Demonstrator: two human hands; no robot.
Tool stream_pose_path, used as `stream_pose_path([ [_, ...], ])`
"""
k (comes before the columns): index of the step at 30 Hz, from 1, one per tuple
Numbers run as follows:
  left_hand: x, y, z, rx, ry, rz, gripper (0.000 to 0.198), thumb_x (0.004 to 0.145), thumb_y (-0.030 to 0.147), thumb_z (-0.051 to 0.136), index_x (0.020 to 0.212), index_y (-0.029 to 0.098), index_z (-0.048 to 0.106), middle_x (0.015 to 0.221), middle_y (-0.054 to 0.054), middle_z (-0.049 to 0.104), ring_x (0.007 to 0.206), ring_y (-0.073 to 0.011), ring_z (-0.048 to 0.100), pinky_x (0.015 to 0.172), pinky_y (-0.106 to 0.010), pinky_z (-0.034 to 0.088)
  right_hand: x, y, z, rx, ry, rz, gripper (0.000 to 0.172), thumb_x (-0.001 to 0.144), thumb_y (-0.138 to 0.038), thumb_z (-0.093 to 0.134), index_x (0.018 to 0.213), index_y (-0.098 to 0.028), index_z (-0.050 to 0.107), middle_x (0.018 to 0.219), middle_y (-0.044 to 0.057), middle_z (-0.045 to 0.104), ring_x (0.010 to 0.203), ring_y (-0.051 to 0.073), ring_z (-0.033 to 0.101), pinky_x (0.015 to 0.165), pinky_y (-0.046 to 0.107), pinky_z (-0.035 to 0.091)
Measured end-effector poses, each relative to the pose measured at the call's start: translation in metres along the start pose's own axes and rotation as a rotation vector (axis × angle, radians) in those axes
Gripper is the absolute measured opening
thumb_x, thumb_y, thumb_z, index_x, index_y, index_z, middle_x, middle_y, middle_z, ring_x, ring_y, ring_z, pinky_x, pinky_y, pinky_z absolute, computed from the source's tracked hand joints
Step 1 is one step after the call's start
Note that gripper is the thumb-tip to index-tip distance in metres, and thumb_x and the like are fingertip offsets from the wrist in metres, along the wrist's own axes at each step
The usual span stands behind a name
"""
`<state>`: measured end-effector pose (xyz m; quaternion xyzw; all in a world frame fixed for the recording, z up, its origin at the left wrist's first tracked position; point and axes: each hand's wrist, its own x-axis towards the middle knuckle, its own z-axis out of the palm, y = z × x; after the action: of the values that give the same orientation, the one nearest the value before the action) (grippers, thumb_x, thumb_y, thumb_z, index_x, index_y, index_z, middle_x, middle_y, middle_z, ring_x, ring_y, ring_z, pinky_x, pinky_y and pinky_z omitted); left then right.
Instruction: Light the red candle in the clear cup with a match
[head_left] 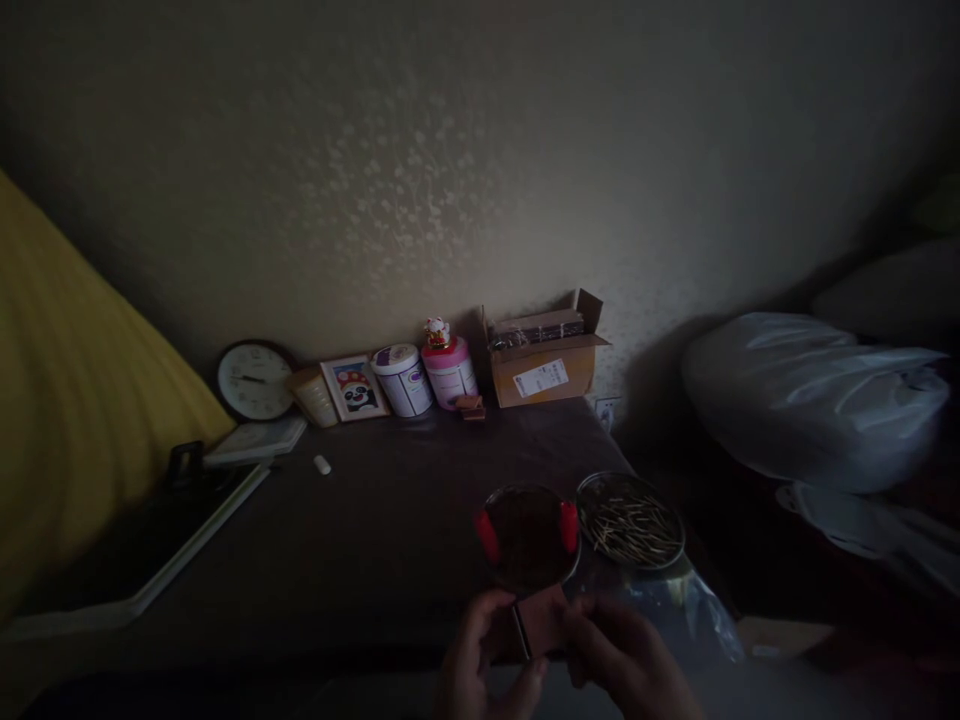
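Low in the head view, a small brown matchbox (541,620) is held between my two hands above the table's front edge. My left hand (484,660) grips its left end, thumb below and fingers above. On the other side, my right hand (619,645) pinches the right end with thumb and forefinger. Just beyond the box stands a round, dark see-through bowl (529,530) with red pieces at its left and right sides. A round dish (679,560) to its right holds many thin matchsticks (630,525). Dim light hides finer detail.
Along the wall stand a clock (255,381), a panda picture (355,388), two canisters (405,382) and an open cardboard box (544,372). Small brown boxes (471,408) lie before them. A yellow curtain (82,430) hangs left; a white plastic bag (810,400) bulges at right.
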<state>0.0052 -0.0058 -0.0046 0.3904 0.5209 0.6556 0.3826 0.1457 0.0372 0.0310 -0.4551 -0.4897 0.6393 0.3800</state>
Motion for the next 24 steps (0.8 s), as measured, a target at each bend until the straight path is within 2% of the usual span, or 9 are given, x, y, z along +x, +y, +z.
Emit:
stream_pose_path([
  [4,0.0,0.004,0.001,0.023,0.007,-0.019,0.04,0.057,0.009,0.064,0.094,0.023,0.062,0.086,0.002,0.078,0.076,-0.0169,0.074,0.065,-0.023,0.057,-0.003,-0.007,0.001,-0.013,0.001,0.021,0.05,0.066,-0.065,0.066,0.059,-0.015,0.061,0.053,-0.002,0.053,0.054,0.011,0.047,0.055,0.023,0.038],
  [8,0.001,0.005,-0.001,0.064,-0.011,-0.029,0.038,0.054,0.009,0.065,0.089,0.023,0.065,0.08,0.001,0.077,0.071,-0.0167,0.072,0.063,-0.022,0.055,-0.002,-0.001,-0.002,-0.036,-0.004,0.078,0.055,0.065,-0.069,0.063,0.058,-0.015,0.063,0.055,0.0,0.055,0.057,0.013,0.049,0.057,0.023,0.041],
  [13,0.006,-0.004,-0.011,0.065,-0.099,-0.031,0.038,0.055,0.01,0.071,0.09,0.021,0.067,0.081,-0.003,0.077,0.072,-0.0198,0.071,0.064,-0.025,0.055,-0.002,0.004,-0.004,-0.06,-0.008,0.126,0.056,0.066,-0.071,0.06,0.063,-0.015,0.067,0.063,0.004,0.062,0.064,0.017,0.058,0.063,0.026,0.047],
  [15,0.009,-0.006,-0.013,-0.016,-0.142,-0.082,0.037,0.055,0.014,0.076,0.091,0.019,0.068,0.083,-0.005,0.078,0.075,-0.0214,0.071,0.065,-0.026,0.054,-0.003,0.003,-0.006,-0.113,0.037,0.084,0.058,0.069,-0.072,0.056,0.067,-0.015,0.068,0.064,0.004,0.064,0.065,0.018,0.06,0.063,0.027,0.048],
  [18,0.013,-0.004,-0.013,-0.162,-0.217,-0.183,0.027,0.06,0.023,0.078,0.086,0.016,0.071,0.077,-0.006,0.079,0.066,-0.0182,0.07,0.057,-0.023,0.051,-0.003,0.001,-0.01,-0.297,0.158,-0.073,0.054,0.076,-0.068,0.053,0.067,-0.016,0.064,0.062,0.004,0.063,0.063,0.018,0.059,0.059,0.026,0.047],
  [20,0.012,-0.002,-0.011,-0.183,-0.209,-0.216,0.027,0.057,0.016,0.078,0.083,0.017,0.072,0.073,-0.003,0.079,0.064,-0.016,0.07,0.057,-0.021,0.051,-0.003,0.0,-0.014,-0.379,0.201,-0.159,0.047,0.081,-0.062,0.052,0.075,-0.017,0.063,0.069,0.004,0.067,0.067,0.019,0.062,0.061,0.025,0.048],
  [22,0.01,0.001,-0.008,-0.146,-0.174,-0.208,0.037,0.05,0.004,0.074,0.083,0.02,0.072,0.073,0.001,0.079,0.069,-0.0168,0.071,0.062,-0.021,0.053,-0.005,-0.002,-0.016,-0.383,0.17,-0.213,0.039,0.085,-0.054,0.052,0.088,-0.018,0.065,0.082,0.006,0.072,0.077,0.021,0.067,0.067,0.025,0.051],
  [24,0.008,0.003,-0.006,-0.118,-0.173,-0.189,0.04,0.049,0.002,0.071,0.084,0.022,0.072,0.075,0.003,0.079,0.071,-0.0175,0.072,0.063,-0.021,0.054,-0.008,-0.001,-0.018,-0.356,0.094,-0.255,0.034,0.087,-0.048,0.053,0.102,-0.019,0.064,0.098,0.009,0.073,0.09,0.022,0.069,0.074,0.026,0.054],
])
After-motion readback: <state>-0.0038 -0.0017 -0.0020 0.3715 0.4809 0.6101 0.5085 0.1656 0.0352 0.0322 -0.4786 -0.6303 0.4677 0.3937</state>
